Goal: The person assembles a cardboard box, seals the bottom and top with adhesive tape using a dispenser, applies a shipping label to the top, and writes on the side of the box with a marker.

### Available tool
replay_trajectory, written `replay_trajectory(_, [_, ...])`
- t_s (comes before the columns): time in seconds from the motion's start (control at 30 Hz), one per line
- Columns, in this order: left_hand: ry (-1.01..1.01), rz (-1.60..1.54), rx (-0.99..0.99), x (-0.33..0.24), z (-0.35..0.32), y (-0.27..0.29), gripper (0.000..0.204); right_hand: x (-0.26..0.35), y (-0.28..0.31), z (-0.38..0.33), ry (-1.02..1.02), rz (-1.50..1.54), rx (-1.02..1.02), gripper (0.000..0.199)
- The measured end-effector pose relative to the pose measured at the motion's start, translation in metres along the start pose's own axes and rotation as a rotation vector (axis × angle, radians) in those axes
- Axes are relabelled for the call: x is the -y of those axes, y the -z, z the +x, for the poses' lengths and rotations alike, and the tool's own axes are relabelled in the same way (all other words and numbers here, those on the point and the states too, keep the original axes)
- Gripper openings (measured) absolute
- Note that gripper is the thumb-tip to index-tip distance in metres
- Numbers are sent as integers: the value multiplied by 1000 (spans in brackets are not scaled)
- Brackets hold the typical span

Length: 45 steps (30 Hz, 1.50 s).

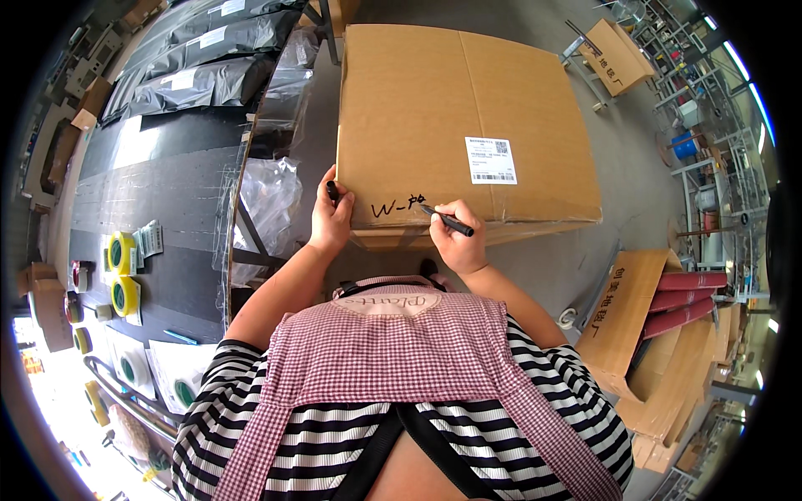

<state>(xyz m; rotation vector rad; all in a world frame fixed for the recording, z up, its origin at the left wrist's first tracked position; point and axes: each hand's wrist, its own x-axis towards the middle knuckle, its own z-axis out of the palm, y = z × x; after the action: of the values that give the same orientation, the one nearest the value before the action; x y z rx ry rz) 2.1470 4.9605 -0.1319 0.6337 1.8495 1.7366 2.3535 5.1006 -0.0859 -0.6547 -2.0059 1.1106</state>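
A large brown cardboard carton [409, 108] stands in front of me, with a white printed label [491, 160] stuck on its top. My right hand [461, 244] grips a black marker [455, 223], its tip at the carton's near edge, beside fresh black handwriting [393, 207]. At the carton's near left corner, my left hand [330, 221] pinches a small black piece that looks like the marker's cap [332, 189]. Its fingers rest against the carton's side.
On the left is a dark worktable [159, 184] with black wrapped parcels [200, 83] and yellow tape rolls [123, 253]. Clear plastic film [271, 196] hangs by its edge. An opened carton [622, 321] with dark red pieces [681, 302] lies at right, below metal racks [710, 192].
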Motion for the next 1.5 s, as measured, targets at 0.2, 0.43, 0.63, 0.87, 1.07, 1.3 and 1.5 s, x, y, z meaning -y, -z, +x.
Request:
replay_trajectory(0.2, [11,5,3,5,1,2,58,-5,-5,-3,-39,-22,10,11])
replay_trajectory(0.43, [39,-22,8,2,2,2,57,-5,-5,-2,-17,-53,40,11])
replay_trajectory(0.63, [16,-26,4,3,2,2,58,-4,-4,-2,9,-51,7,11])
replay_trajectory(0.87, [26,-35,8,-1,2,1,57,-2,-2,-2,-22,-56,9,11])
replay_trajectory(1.07, [55,-59,1,1,1,2,57,-6,-4,-5,41,-66,-3,12])
replay_trajectory(1.3, [-34,-24,-13,0,2,-1,57,-3,-2,-4,43,-40,32,12])
replay_trajectory(1.5, [-51,55,-4,-4,0,-1,58,1,-1,0,-10,-43,-4,10])
